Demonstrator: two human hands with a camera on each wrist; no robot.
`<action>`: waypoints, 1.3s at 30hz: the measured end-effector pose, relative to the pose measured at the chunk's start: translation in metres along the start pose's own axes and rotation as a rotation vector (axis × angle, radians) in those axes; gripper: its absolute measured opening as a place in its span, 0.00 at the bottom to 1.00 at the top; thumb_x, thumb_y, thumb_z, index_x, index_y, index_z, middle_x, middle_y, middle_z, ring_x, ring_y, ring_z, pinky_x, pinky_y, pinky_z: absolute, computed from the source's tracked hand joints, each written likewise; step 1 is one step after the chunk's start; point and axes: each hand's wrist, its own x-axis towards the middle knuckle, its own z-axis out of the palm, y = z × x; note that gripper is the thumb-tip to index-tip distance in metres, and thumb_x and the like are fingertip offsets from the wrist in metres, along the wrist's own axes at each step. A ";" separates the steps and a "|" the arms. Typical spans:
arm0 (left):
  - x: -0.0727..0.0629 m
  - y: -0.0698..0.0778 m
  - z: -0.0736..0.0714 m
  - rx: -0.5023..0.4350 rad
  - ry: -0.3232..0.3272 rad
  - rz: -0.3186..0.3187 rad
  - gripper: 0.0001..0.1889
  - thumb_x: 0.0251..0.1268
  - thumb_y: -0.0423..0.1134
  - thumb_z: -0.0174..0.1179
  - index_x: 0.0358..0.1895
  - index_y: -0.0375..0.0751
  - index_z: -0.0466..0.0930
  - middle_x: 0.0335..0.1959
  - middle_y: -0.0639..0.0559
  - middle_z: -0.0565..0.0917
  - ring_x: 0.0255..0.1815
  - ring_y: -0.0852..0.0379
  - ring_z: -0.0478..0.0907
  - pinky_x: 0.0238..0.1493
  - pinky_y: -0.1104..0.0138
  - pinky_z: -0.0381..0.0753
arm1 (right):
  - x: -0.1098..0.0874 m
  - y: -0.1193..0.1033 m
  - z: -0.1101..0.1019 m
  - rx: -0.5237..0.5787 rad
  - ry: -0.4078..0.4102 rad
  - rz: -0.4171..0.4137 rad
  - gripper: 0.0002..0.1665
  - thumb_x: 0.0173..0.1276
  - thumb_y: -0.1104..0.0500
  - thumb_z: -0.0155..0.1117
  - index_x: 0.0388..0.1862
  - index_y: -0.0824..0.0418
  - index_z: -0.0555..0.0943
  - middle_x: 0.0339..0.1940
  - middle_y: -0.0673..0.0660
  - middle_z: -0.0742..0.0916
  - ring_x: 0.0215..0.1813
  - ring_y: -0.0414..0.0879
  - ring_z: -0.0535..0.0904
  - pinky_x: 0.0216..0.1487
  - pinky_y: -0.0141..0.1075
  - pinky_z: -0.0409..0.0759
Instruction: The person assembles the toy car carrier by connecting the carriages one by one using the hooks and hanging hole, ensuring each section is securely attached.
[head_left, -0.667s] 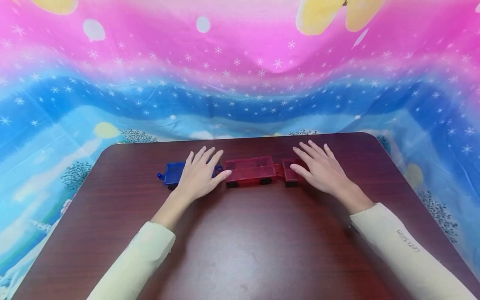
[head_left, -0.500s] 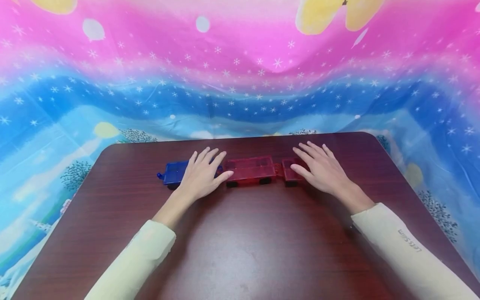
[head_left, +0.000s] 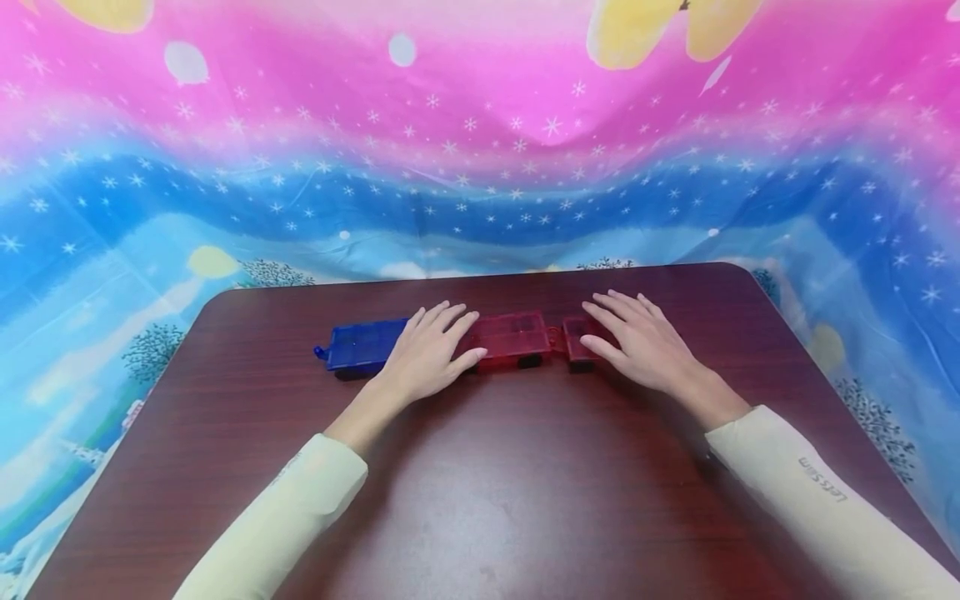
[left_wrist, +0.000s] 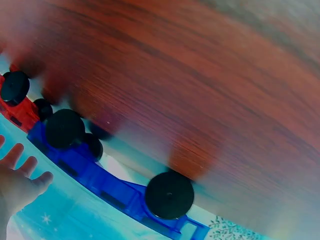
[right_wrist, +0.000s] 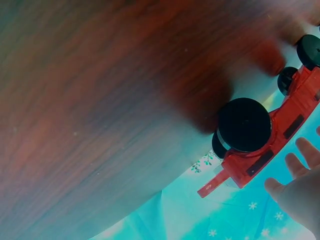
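Three see-through plastic toy wagons stand in a row on their black wheels: a blue wagon (head_left: pixel 363 344) at left, a red wagon (head_left: pixel 513 335) in the middle and a second red wagon (head_left: pixel 575 340) at right. Over the joint between blue and middle red spreads my left hand (head_left: pixel 429 352), hiding that joint. In the left wrist view, a gap shows between its fingers and the blue wagon (left_wrist: pixel 92 172). My right hand (head_left: pixel 647 346), fingers straight, covers most of the right red wagon. The right wrist view shows it apart from that wagon's red body (right_wrist: pixel 287 120). Neither hand holds anything.
The dark brown wooden table (head_left: pixel 480 492) has rounded far corners. A printed cloth (head_left: pixel 480 167) in pink and blue hangs around its far and side edges. A red hook links the two red wagons. Another blue hook (head_left: pixel 321 352) sticks out at the left end.
My left hand has moved right, from over the blue wagon to the joint with the middle red one, uncovering more blue. The right hand has barely shifted. The wagons stay in place.
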 end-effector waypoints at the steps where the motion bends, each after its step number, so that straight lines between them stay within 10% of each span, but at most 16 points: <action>1: 0.001 0.001 0.001 -0.005 -0.006 0.004 0.35 0.75 0.62 0.51 0.77 0.48 0.66 0.76 0.43 0.66 0.79 0.42 0.57 0.76 0.43 0.53 | 0.000 0.000 0.000 -0.001 -0.001 0.000 0.39 0.76 0.38 0.58 0.76 0.59 0.70 0.76 0.63 0.71 0.79 0.61 0.58 0.77 0.61 0.48; 39: 0.025 0.025 0.028 0.070 -0.047 0.136 0.39 0.75 0.70 0.41 0.79 0.52 0.62 0.79 0.45 0.61 0.81 0.42 0.51 0.76 0.41 0.50 | -0.003 0.005 0.018 -0.077 -0.053 -0.040 0.43 0.74 0.32 0.55 0.78 0.55 0.68 0.79 0.60 0.67 0.80 0.60 0.55 0.76 0.63 0.46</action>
